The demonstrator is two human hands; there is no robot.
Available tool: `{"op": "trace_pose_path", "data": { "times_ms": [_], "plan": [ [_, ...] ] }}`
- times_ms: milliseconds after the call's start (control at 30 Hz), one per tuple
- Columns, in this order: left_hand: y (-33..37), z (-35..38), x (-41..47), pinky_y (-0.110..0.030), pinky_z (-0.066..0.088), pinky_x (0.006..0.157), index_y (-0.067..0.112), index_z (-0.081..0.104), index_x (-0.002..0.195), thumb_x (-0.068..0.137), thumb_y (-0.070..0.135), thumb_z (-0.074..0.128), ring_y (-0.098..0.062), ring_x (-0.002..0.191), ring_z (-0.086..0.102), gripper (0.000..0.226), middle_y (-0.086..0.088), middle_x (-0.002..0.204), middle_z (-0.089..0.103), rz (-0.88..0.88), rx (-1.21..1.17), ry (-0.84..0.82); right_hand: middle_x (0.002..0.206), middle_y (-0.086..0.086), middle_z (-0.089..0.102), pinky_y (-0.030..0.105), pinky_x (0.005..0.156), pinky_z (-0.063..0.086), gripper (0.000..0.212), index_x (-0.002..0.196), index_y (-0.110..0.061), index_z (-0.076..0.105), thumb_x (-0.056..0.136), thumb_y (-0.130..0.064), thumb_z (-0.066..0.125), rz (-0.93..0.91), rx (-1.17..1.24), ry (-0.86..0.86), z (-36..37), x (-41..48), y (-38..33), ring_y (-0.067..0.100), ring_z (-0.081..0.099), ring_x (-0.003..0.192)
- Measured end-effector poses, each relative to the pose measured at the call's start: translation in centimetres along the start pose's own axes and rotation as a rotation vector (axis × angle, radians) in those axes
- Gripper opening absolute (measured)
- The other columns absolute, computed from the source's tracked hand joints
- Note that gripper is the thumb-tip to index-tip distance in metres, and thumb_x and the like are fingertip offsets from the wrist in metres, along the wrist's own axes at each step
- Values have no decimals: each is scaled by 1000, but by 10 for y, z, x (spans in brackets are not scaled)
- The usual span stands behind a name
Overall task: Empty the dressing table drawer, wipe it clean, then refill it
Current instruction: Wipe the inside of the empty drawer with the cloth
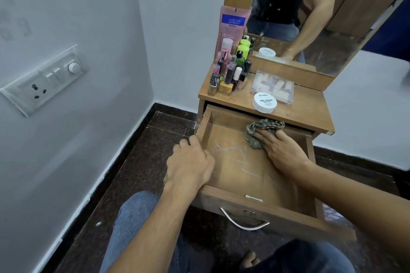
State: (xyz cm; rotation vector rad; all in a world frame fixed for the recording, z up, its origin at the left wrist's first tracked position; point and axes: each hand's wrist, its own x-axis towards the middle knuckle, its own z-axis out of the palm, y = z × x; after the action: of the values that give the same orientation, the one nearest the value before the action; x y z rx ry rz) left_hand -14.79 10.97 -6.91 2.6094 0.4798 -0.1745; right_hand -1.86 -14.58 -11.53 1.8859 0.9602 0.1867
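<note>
Wiping: right hand [282, 150] presses cloth [263, 127] flat-fingered in the drawer [288, 214]'s far-right corner; left hand [190, 163] grips its left wall. Next, I'd sweep across the pale streaks [241, 159].

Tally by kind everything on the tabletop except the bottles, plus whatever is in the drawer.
White round tub: 1
Clear flat box: 1
Pink pouch: 1
Cloth, in the drawer: 1
Total: 4

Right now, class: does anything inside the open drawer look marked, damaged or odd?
Yes: pale streaks cross the floor of the drawer, scratches or chalky residue, I cannot tell which. The right hand presses the cloth farther back, off them; the left hand grips the left wall.
</note>
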Motion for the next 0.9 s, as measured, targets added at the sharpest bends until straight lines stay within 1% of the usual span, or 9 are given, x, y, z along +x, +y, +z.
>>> {"op": "trace_pose_path", "data": {
  "times_ms": [100,300,433,533,633,700,767,833,900],
  "plan": [
    [1,3,0,-46,45,93,13,42,136,102,33,35,-29,121,48,40,-12,137,50,4,1,11,163,10,-20,45,111,20,60,159,-3,4,108,-26,25,40,35,-63,10,-14,0,29,-7,156],
    [0,5,1,-46,45,90,13,43,134,101,32,35,-29,119,49,39,-11,136,51,7,4,26,168,20,-1,43,96,28,56,157,-2,19,107,-25,30,136,62,-183,5,-30,-6,35,4,154],
    [-2,5,1,-46,46,90,13,43,134,100,31,35,-29,118,50,39,-11,135,51,21,3,27,153,20,35,41,93,33,50,149,-1,42,105,-23,32,179,99,-224,-3,-36,-9,36,34,134],
    [-3,4,2,-46,45,90,13,44,132,100,31,35,-29,116,50,37,-11,133,52,14,7,24,134,10,57,39,94,36,41,134,-14,59,102,-25,35,300,402,-224,-14,-36,-7,28,52,118],
    [-1,2,1,-47,45,91,13,44,130,100,31,35,-29,117,50,36,-11,133,52,4,10,13,118,6,69,37,92,44,30,112,-20,68,92,-21,46,505,965,-228,-26,-34,6,28,62,106],
    [1,1,-1,-46,44,91,13,44,131,100,31,35,-30,117,49,37,-11,134,51,4,16,6,97,5,71,36,78,49,22,96,-21,68,89,-15,47,633,1389,-242,-33,-40,10,27,63,89],
    [2,0,-2,-46,44,91,12,44,132,100,31,36,-30,118,49,38,-12,134,51,8,27,3,86,4,69,32,67,45,18,85,-20,63,94,-17,47,737,1577,-189,-39,-47,1,22,62,79],
    [3,-2,-3,-46,45,92,12,43,133,100,31,36,-30,118,49,39,-12,135,51,17,37,3,100,10,70,34,75,47,22,89,-18,62,100,-31,46,744,1527,-171,-42,-49,-12,29,64,92],
    [3,-3,-4,-47,45,93,12,42,137,100,31,36,-30,120,49,41,-12,136,50,24,39,1,127,11,65,40,97,45,39,107,-19,65,102,-49,40,701,1461,-234,-42,-47,-21,36,55,121]
  ]
}}
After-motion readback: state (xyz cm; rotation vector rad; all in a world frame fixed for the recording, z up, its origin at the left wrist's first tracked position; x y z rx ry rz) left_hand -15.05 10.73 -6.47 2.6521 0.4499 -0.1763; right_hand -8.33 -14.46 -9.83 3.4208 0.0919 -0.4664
